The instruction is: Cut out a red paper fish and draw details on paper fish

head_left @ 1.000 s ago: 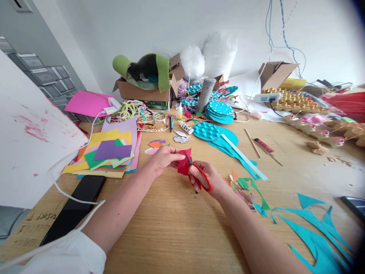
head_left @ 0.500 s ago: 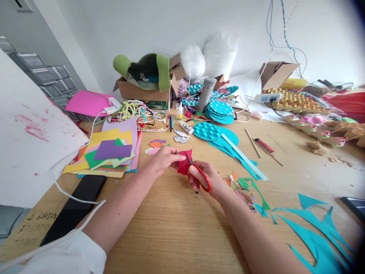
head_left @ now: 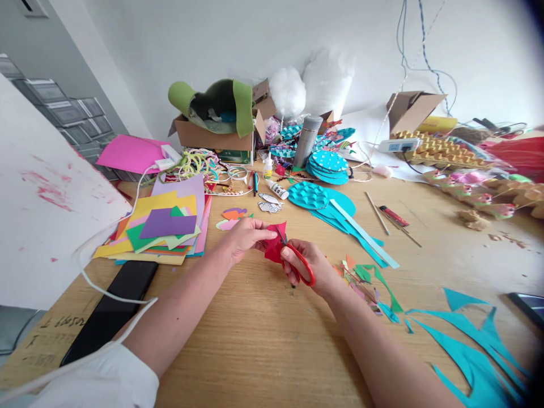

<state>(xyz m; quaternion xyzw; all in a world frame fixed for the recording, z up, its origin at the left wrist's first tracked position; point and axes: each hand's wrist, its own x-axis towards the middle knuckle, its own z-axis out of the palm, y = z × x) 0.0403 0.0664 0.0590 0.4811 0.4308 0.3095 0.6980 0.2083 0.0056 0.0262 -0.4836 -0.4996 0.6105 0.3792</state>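
Observation:
Between the thumb and fingers of my left hand is a piece of red paper, held above the wooden table. My right hand grips red-handled scissors, with fingers wrapped in the loops. The dark blades lie against the red paper at its right side. Just beyond my left hand are cut paper shapes in orange, purple, pink and green, and near them white fish cutouts with drawn outlines. Coloured paper scraps lie to the right of my right hand.
Stacked coloured paper and a black phone lie at left, a white cable crossing the phone. Glue bottles, blue paper discs and a grey flask stand behind. Blue offcuts spread at right.
Almost nothing differs. The scissors and my right fingers have shifted very slightly against the red paper; my left hand stays in place.

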